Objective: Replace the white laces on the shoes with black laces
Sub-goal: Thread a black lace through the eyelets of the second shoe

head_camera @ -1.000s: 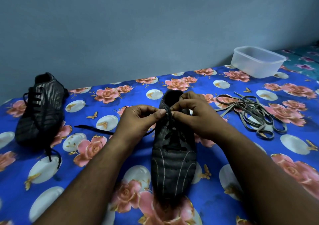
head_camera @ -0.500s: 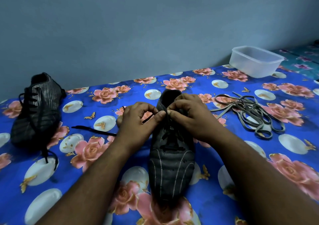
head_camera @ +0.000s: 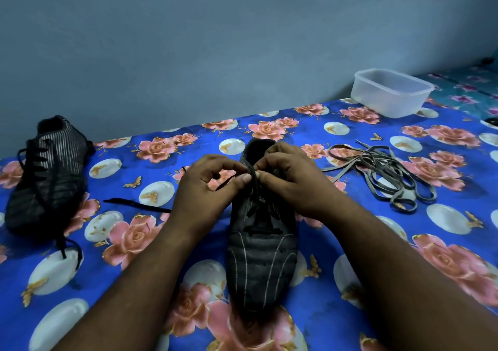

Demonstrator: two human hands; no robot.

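1. Your left hand (head_camera: pixel 207 186) and right hand (head_camera: pixel 291 181) meet over the upper eyelets of the near shoe (head_camera: pixel 262 232), each pinching the black lace (head_camera: pixel 253 178) there.
2. A loose end of that lace trails left across the flowered blue cloth (head_camera: pixel 350 245).
3. The second shoe (head_camera: pixel 48 178), already laced in black, lies at far left.
4. The removed pale laces (head_camera: pixel 382 175) sit tangled to the right, well apart from the shoe.
5. A clear plastic tub (head_camera: pixel 390 93) stands by the wall behind them.
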